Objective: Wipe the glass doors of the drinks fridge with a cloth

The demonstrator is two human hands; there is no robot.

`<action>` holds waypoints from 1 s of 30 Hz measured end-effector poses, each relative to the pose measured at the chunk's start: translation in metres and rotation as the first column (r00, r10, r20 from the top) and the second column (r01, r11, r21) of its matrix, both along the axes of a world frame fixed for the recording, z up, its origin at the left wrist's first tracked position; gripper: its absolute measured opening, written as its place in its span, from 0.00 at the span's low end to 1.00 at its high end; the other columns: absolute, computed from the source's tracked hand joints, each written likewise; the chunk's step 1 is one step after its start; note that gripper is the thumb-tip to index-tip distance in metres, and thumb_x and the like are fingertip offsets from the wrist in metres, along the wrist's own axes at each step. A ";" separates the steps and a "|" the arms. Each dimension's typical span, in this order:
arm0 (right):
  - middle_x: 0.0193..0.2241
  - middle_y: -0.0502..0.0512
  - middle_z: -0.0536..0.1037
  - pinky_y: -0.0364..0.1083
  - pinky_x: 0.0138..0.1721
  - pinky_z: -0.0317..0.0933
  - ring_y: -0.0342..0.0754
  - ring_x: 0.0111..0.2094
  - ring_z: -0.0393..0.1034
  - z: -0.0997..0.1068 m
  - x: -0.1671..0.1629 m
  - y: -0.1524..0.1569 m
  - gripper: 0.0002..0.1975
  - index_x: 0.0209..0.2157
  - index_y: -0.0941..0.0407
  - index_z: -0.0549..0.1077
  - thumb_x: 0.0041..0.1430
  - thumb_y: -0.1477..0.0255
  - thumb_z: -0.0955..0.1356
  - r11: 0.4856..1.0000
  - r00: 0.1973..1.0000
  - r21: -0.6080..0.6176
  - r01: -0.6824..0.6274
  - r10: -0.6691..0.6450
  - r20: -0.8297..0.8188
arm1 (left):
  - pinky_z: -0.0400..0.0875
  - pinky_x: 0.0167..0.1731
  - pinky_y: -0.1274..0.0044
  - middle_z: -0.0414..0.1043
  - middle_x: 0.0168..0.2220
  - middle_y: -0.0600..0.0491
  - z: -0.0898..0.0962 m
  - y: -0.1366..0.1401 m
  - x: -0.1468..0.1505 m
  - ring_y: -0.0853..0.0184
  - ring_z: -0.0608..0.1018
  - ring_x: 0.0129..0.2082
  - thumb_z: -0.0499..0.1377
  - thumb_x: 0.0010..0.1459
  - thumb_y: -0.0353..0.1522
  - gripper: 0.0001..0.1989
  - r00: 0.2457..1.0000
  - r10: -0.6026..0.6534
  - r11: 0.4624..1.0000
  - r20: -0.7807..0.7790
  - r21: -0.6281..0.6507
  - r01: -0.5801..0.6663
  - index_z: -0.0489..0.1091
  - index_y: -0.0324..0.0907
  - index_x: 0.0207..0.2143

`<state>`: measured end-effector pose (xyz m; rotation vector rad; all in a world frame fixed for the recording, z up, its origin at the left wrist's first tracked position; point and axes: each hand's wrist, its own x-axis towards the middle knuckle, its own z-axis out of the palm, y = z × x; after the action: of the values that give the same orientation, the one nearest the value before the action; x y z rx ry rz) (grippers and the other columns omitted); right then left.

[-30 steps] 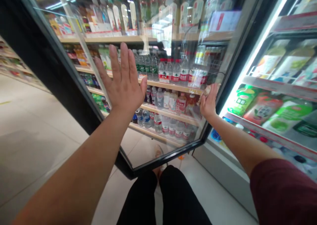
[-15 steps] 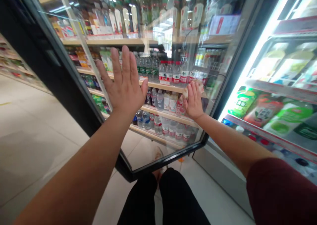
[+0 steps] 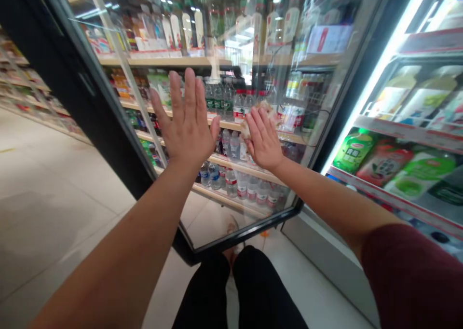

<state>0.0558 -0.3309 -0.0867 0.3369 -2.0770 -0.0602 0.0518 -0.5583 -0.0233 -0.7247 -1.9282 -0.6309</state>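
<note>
A glass door with a black frame stands swung open in front of me. My left hand lies spread with its palm toward the left part of the pane. Under the fingers of my right hand is a crumpled whitish-brown cloth, pressed against the glass near the middle. Much of the cloth is hidden behind that hand. Bottles on shelves show through the pane, along with reflections of lights.
To the right, the lit fridge holds several drinks, among them a green bottle and a red bottle. Shelves of goods line the far left beyond the tiled floor. The door's black bottom edge hangs near my knees.
My right hand has slid left across the glass with the cloth, closer to my left hand. My left hand has barely shifted, keeping its spread fingers.
</note>
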 end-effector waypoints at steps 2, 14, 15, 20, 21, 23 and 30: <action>0.79 0.50 0.49 0.64 0.81 0.41 0.53 0.81 0.34 0.015 0.000 -0.010 0.36 0.80 0.50 0.38 0.75 0.64 0.53 1.000 1.000 -0.011 0.009 -0.009 -0.022 | 0.06 0.74 0.60 0.29 0.78 0.64 0.000 0.000 0.000 0.59 0.30 0.79 0.53 0.71 0.43 0.41 1.000 0.007 1.000 -0.007 -0.002 -0.007 0.43 0.42 0.80; 0.79 0.50 0.49 0.62 0.81 0.40 0.52 0.81 0.36 0.019 -0.008 -0.048 0.32 0.79 0.52 0.48 0.77 0.67 0.54 0.995 0.994 0.093 -0.036 0.046 -0.103 | 0.09 0.75 0.60 0.30 0.79 0.63 0.001 0.001 0.003 0.62 0.29 0.79 0.53 0.72 0.41 0.40 0.998 0.056 0.998 0.019 -0.026 -0.056 0.42 0.44 0.80; 0.79 0.51 0.49 0.63 0.81 0.40 0.52 0.81 0.35 0.028 -0.009 -0.051 0.32 0.79 0.53 0.48 0.77 0.67 0.53 0.998 0.993 0.060 -0.016 0.023 -0.117 | 0.08 0.75 0.61 0.30 0.79 0.62 0.002 0.001 0.003 0.62 0.29 0.79 0.53 0.71 0.41 0.40 0.998 0.062 0.998 0.027 -0.028 -0.061 0.42 0.44 0.80; 0.78 0.54 0.51 0.64 0.81 0.39 0.53 0.81 0.34 0.056 -0.009 -0.057 0.33 0.78 0.55 0.49 0.76 0.67 0.52 1.000 0.993 0.006 -0.014 0.015 -0.115 | 0.07 0.74 0.59 0.28 0.79 0.58 0.003 0.002 0.007 0.58 0.28 0.79 0.53 0.69 0.40 0.43 0.996 0.073 0.996 0.051 -0.053 -0.071 0.41 0.36 0.80; 0.78 0.53 0.51 0.63 0.81 0.39 0.53 0.81 0.35 0.063 -0.008 -0.056 0.33 0.78 0.55 0.51 0.76 0.67 0.51 0.999 0.993 0.019 -0.034 0.036 -0.112 | 0.07 0.75 0.59 0.29 0.79 0.59 0.003 0.002 0.007 0.59 0.28 0.79 0.52 0.70 0.40 0.42 0.997 0.056 0.998 0.052 -0.039 -0.054 0.42 0.38 0.80; 0.78 0.48 0.51 0.58 0.82 0.40 0.49 0.80 0.37 0.078 -0.005 -0.054 0.33 0.77 0.53 0.54 0.74 0.66 0.50 0.998 0.991 0.034 -0.059 0.062 -0.118 | 0.07 0.75 0.59 0.29 0.79 0.62 0.003 0.002 0.007 0.61 0.28 0.79 0.51 0.71 0.41 0.40 0.998 0.033 0.999 0.046 -0.014 -0.032 0.43 0.40 0.79; 0.76 0.40 0.54 0.41 0.79 0.35 0.40 0.78 0.33 0.111 -0.001 -0.063 0.38 0.75 0.50 0.60 0.70 0.63 0.46 0.996 0.977 -0.087 -0.018 -0.001 -0.211 | 0.05 0.73 0.64 0.28 0.78 0.64 0.004 0.002 0.008 0.65 0.27 0.78 0.50 0.69 0.43 0.41 0.996 0.042 0.999 0.076 -0.008 -0.041 0.42 0.41 0.79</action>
<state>0.0545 -0.3938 0.0244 0.2732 -1.8613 0.0018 0.0599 -0.5564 -0.0194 -0.6718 -2.0115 -0.6349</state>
